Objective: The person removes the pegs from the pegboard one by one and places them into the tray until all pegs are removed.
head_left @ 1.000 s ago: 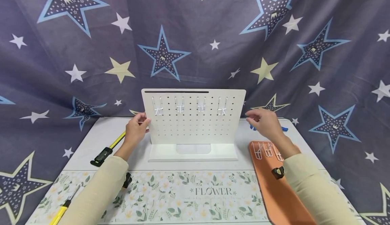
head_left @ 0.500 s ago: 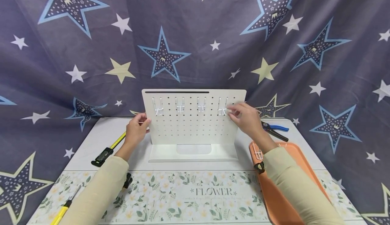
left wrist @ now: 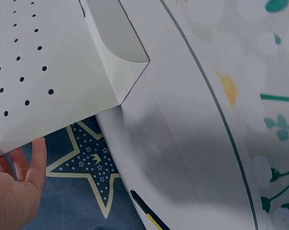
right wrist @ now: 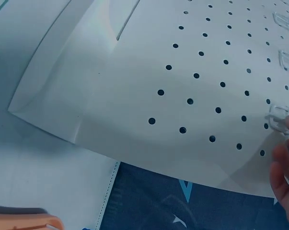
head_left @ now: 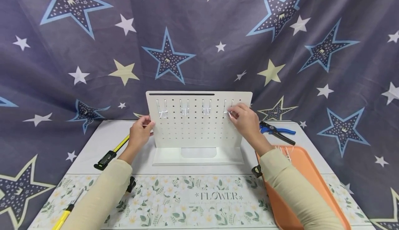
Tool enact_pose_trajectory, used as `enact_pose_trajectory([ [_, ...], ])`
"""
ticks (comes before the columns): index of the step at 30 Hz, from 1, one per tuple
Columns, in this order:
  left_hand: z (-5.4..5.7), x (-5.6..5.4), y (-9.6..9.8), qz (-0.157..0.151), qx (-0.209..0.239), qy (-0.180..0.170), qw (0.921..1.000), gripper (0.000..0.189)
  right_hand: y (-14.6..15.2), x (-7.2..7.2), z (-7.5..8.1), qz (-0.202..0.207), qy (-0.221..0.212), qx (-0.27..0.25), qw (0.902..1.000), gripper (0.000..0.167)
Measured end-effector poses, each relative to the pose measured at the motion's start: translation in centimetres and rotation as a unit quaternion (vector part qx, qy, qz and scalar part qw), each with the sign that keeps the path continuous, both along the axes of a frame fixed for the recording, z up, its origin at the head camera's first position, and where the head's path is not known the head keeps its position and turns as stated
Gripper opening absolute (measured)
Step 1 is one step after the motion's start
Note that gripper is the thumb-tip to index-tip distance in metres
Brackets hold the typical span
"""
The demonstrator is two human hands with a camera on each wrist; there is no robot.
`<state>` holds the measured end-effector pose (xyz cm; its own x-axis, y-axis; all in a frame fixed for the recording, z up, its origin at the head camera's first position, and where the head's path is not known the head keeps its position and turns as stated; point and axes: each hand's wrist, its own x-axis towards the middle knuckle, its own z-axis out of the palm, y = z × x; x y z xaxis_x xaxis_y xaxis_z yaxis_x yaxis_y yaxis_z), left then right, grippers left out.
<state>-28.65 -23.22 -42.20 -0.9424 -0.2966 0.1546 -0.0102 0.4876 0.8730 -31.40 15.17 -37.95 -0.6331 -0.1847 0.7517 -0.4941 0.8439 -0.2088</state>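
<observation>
A white pegboard (head_left: 199,131) stands upright on its base at the back of the table. My left hand (head_left: 139,133) grips its left edge, thumb on the front and fingers behind; in the left wrist view those fingers (left wrist: 37,160) curl at the board's edge. Near the top hang several white wire hooks, among them a left one (head_left: 162,110) and a middle one (head_left: 206,108). My right hand (head_left: 247,122) pinches the rightmost wire hook (head_left: 225,107) at its lower front end. The right wrist view shows that hook (right wrist: 277,116) against the board, partly hidden by my fingertips.
On the right lies an orange tray (head_left: 311,174) with more wire hooks (head_left: 287,152), partly under my sleeve. Blue-and-black pliers (head_left: 276,130) lie behind it. To the left are a black-and-yellow measuring tool (head_left: 107,159) and a yellow-handled screwdriver (head_left: 63,216). A flower-print mat (head_left: 174,202) covers the front.
My right hand has moved left from beside the board to the rightmost hook and now pinches it. The left hand stays at the board's edge.
</observation>
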Motion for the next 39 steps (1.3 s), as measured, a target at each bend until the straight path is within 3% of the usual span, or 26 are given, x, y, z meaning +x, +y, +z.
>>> enact_pose_trajectory([
  [12,0.1,0.0,0.2,0.005,-0.005,-0.004,1.0,0.023,0.0,-0.1,0.0,0.0,0.002,0.0,1.0,0.009],
  [28,0.0,0.1,0.2,0.006,-0.008,-0.001,1.0,0.022,0.4,0.6,0.3,0.029,0.046,-0.001,0.9985,0.007],
  [39,-0.1,0.1,0.2,0.002,-0.004,0.007,1.0,0.023,3.2,2.0,0.8,0.028,0.015,-0.003,0.9995,0.01],
])
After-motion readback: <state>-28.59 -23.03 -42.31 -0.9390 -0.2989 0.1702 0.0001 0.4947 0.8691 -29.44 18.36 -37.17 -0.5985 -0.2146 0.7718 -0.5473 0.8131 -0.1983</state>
